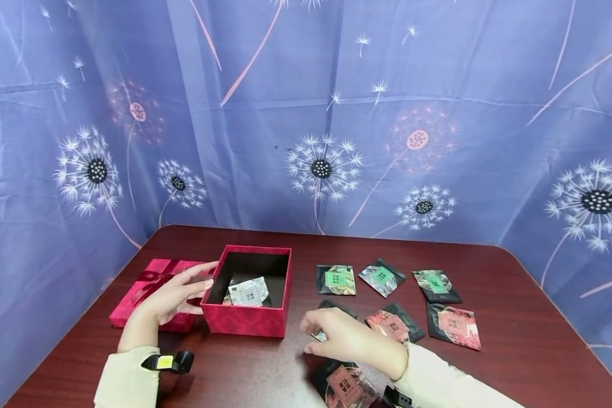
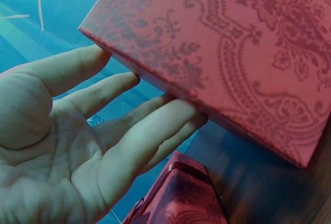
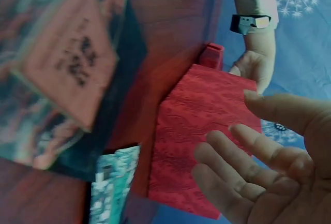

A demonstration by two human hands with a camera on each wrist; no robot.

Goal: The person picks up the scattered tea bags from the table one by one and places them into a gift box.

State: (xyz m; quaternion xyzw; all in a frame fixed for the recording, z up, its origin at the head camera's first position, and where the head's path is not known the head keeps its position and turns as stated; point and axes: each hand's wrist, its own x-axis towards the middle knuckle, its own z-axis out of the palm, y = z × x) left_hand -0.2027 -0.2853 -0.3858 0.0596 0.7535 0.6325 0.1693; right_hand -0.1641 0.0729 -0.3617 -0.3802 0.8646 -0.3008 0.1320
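A red patterned box [image 1: 247,320] stands uncovered on the table, with silvery packets [image 1: 248,293] lying inside it. My left hand [image 1: 170,297] touches the box's left side with extended fingers [image 2: 155,125], palm away from the wall. Empty and loosely spread, my right hand [image 1: 344,334] hovers just right of the box. Beneath it lies a dark packet [image 1: 344,307], mostly hidden by the hand. Nearer the front, a packet with a reddish label [image 1: 344,385] lies below the right wrist; it looms large in the right wrist view.
The red lid [image 1: 137,292] with a ribbon bow lies left of the box, partly behind my left hand. Green-labelled packets [image 1: 335,279] form a back row at right, with red-labelled packets [image 1: 454,323] in front. A blue dandelion curtain [image 1: 255,141] hangs behind the table [image 1: 520,340].
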